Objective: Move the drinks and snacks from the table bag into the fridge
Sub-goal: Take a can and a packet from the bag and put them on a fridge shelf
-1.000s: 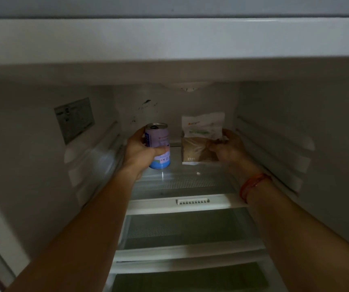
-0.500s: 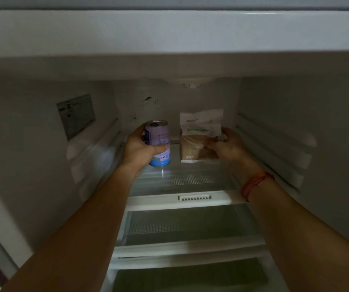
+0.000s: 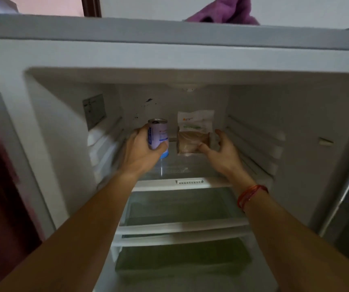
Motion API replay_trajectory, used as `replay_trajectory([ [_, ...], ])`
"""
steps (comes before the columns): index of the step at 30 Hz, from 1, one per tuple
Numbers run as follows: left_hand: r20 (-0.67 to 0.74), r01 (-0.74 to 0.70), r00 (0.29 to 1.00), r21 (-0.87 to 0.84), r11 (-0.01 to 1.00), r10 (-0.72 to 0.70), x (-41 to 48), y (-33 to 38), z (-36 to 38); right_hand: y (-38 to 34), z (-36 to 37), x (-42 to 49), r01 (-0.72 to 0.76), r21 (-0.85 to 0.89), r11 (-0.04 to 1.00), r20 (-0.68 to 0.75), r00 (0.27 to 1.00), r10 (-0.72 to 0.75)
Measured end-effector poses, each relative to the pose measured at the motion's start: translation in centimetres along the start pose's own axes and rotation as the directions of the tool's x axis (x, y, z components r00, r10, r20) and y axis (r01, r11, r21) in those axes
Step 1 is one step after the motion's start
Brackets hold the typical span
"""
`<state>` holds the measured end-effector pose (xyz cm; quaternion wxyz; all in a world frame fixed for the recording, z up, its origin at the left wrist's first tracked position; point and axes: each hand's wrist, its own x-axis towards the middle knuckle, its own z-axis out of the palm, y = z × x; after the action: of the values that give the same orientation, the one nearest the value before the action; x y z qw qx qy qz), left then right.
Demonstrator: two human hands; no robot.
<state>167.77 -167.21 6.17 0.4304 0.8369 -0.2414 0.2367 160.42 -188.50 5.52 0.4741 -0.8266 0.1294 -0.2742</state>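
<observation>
On the top shelf (image 3: 190, 183) of the fridge (image 3: 169, 57), toward the back: both items of this trip. The snack pouch (image 3: 194, 131) stands upright right of centre, base on the glass. The can (image 3: 158, 135) is just left of it, a narrow gap between them, not touching.

Change over the last second: the right grip (image 3: 222, 153) was pinching the pouch's lower half. Now its fingers are spread apart and sit off the pouch's right edge. The thumb tip is near or barely on the lower front; I cannot tell which. The pouch stands with no support that I can see, so I read it as placed.

Left grip (image 3: 143, 153): no change. It is wrapped round the can, thumb across the front, fingers behind. The can is upright. Whether its base is down on the shelf or just above it, I cannot tell from this angle.

The view has also drawn back. The fridge's top edge and a purple cloth (image 3: 222, 15) lying on it now show; they did not before. I take that as the start of backing out.

For the task: one snack in, one drink all but in. Left for this trip, by my judgement: let go of the can and bring both arms clear without knocking the pouch, which looks light and easy to tip. The bag on the bench is out of view, so I cannot say what remains in it.
</observation>
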Motion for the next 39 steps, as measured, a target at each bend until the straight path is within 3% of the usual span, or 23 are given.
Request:
replay_trajectory([
  [5, 0.000, -0.052, 0.999, 0.228, 0.972, 0.053, -3.4, 2.3, -2.4, -1.8, -1.1, -4.3, 0.082, -0.212, 0.974, 0.012, 0.997, -0.081],
  [13, 0.025, -0.136, 0.990, 0.467, 0.874, 0.140, -8.7, 2.8, -5.7, -3.0, -2.1, -9.8, 0.169, -0.546, 0.821, 0.069, 0.985, -0.156],
  [17, 0.078, -0.137, 0.991, 0.498, 0.856, 0.113, -10.1, 3.1, -6.2, -3.1, -2.3, -11.2, 0.178, -0.564, 0.806, 0.083, 0.984, -0.160],
  [28, 0.036, -0.144, 0.989, 0.501, 0.853, 0.146, -11.8, 4.5, -5.1, -2.7, -3.9, -12.1, 0.187, -0.532, 0.826, 0.083, 0.982, -0.169],
  [39, 0.065, -0.111, 0.994, 0.513, 0.851, 0.090, -15.4, 5.0, -7.1, -3.8, -4.6, -16.0, 0.228, -0.591, 0.774, 0.148, 0.974, -0.173],
])
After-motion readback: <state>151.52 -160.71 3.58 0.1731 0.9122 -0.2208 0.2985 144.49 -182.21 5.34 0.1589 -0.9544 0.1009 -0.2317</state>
